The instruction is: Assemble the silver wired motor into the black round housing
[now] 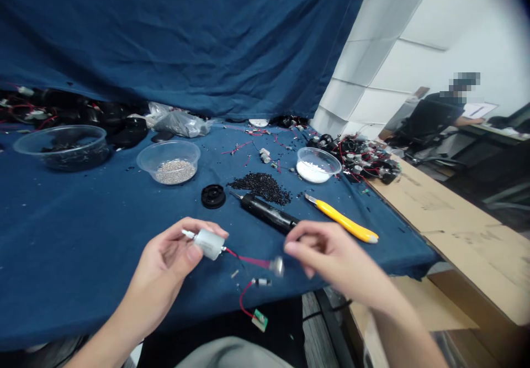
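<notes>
My left hand (171, 257) pinches a small silver electric motor (209, 244) with a white tip on its shaft. Red and black wires (234, 253) run from the motor to a small round metal part (277, 266), smeared by motion. Just right of that part is my right hand (321, 252), its thumb and fingers curled together; whatever they hold, if anything, is hidden. Behind it lies a black electric screwdriver (265, 212). Below the wires, at the cloth's front edge, a small cylindrical component (261, 282) is wired in red to a green circuit board (260, 320).
A yellow-handled cutter (348, 221) lies to the right, near a pile of black screws (265, 187). Beyond are a black round part (213, 196), a tub of silvery bits (143, 161), a tub of white bits (338, 164) and heaped wired parts (360, 161). Someone sits far right.
</notes>
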Tool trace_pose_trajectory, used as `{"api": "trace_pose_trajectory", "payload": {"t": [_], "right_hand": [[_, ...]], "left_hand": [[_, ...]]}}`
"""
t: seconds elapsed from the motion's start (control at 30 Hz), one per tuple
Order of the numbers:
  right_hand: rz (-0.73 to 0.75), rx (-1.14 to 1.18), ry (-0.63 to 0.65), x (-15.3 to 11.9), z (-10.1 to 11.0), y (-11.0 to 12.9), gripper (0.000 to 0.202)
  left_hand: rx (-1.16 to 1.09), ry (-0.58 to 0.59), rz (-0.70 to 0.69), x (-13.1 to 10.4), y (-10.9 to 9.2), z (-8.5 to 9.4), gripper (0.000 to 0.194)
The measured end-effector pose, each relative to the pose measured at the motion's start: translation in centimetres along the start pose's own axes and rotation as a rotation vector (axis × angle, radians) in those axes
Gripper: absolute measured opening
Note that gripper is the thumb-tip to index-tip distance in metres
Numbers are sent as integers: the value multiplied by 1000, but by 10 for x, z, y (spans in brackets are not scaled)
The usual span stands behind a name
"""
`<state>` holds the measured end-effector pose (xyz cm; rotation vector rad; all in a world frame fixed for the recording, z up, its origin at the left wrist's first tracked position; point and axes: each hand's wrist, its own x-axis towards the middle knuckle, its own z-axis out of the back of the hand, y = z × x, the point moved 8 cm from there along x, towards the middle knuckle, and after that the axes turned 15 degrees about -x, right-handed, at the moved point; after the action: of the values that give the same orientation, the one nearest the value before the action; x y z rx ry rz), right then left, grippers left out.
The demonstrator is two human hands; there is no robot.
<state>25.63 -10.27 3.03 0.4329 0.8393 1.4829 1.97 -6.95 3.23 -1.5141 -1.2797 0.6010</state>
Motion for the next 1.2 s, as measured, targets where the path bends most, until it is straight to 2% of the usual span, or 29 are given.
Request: {"api": "trace_pose_trajectory", "payload": {"t": [0.07,0.1,0.13,0.23,0.33,0.4,0.5,0.57,0.63,0.73,0.83,1.2], "right_hand": [[-82,-375,-376,-6,62,-33,38],[-114,-567,-530,-9,84,-47,37],[-117,-730,-588,-8,95,-61,40],[-81,-783,-542,5,97,-105,43],[-51,-778,-550,8,91,-121,44],[-6,-726,-615,-2,90,-110,47],[129,-543,-696,-30,86,-67,48],[282,-511,-696,-51,72,-23,42],[484,-549,-640,-70,49,22,36],[669,-635,-585,-85,19,64,35],[722,-671,-597,-84,8,77,33],[691,-593,-606,-78,6,72,36]], "left_hand": [[-162,7,112,-2,9,-5,31],[-204,22,144,-3,11,-9,31],[-215,39,156,-4,11,-14,30],[-103,50,107,-4,2,-23,18],[66,-5,-4,-4,-14,-24,13],[147,-36,-70,-5,-24,-24,17],[220,-69,-151,-8,-34,-24,22],[255,-89,-192,-9,-38,-24,25],[292,-101,-221,-10,-41,-24,26],[337,-85,-248,-12,-43,-25,26],[357,-38,-269,-16,-45,-28,25],[360,-4,-293,-20,-40,-26,24]]}}
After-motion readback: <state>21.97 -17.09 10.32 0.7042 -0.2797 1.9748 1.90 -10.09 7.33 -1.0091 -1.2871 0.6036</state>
